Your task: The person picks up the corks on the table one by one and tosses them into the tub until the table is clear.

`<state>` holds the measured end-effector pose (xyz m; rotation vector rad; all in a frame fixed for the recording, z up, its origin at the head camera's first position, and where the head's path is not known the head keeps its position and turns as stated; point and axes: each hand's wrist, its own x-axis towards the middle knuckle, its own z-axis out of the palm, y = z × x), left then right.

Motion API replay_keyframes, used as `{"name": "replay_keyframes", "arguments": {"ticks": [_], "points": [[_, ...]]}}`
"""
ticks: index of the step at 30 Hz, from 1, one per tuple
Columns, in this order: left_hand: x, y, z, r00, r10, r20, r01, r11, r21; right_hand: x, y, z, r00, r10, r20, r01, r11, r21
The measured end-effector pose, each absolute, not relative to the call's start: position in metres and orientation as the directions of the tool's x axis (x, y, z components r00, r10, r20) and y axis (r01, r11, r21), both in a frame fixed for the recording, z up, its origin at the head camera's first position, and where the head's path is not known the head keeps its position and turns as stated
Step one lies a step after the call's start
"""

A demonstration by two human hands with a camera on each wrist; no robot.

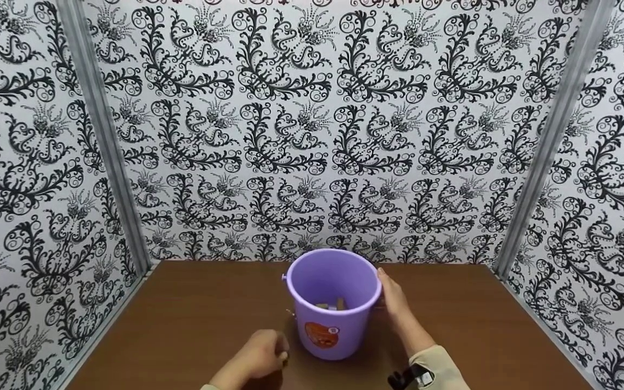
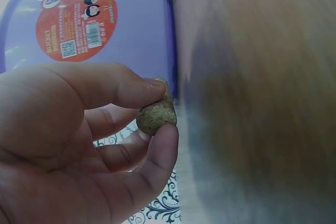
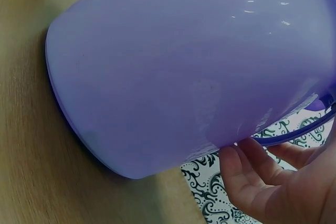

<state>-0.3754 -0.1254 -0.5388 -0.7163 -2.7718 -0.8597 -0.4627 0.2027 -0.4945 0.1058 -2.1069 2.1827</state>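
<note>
A purple bucket (image 1: pixel 333 336) with a round orange label (image 2: pixel 79 24) stands upright on the brown table. To its near left, my left hand (image 1: pixel 260 352) pinches a small brown cork (image 2: pixel 156 115) between thumb and fingers, low beside the bucket wall. My right hand (image 1: pixel 396 298) holds the bucket at its right side, close under the rim. In the right wrist view its bent fingers (image 3: pixel 236 174) press against the outer wall, beside the purple handle (image 3: pixel 299 134). A few small tan pieces (image 1: pixel 339 304) lie at the bottom inside the bucket.
The brown table (image 1: pixel 193 303) reaches back to a patterned black-and-white wall (image 1: pixel 290 135). Similar side walls with grey posts (image 1: pixel 556 135) flank it left and right. A dark strap with a small device (image 1: pixel 415 375) sits on the right wrist.
</note>
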Motion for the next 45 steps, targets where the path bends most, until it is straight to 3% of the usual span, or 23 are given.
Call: {"name": "replay_keyframes", "arguments": {"ticks": [10,21,36,45], "points": [[-0.373,-0.132,-0.521,-0.876,0.362,0.318,0.481,0.694,0.535,-0.461,0.202,-0.496,-0.990,0.017,0.139,-0.140,-0.060,-0.988],[-0.374,-0.138,-0.505,-0.866,0.362,0.346,0.499,0.673,0.545,-0.463,0.203,-0.496,-0.979,0.035,0.201,-0.201,0.006,-0.980],[-0.376,-0.137,-0.490,-0.817,0.285,0.501,0.554,0.629,0.545,-0.462,0.202,-0.495,-0.982,0.040,0.186,-0.187,-0.006,-0.982],[-0.377,-0.136,-0.481,-0.829,0.188,0.526,0.511,0.636,0.579,-0.462,0.204,-0.495,-0.982,0.063,0.176,-0.173,0.050,-0.984]]}}
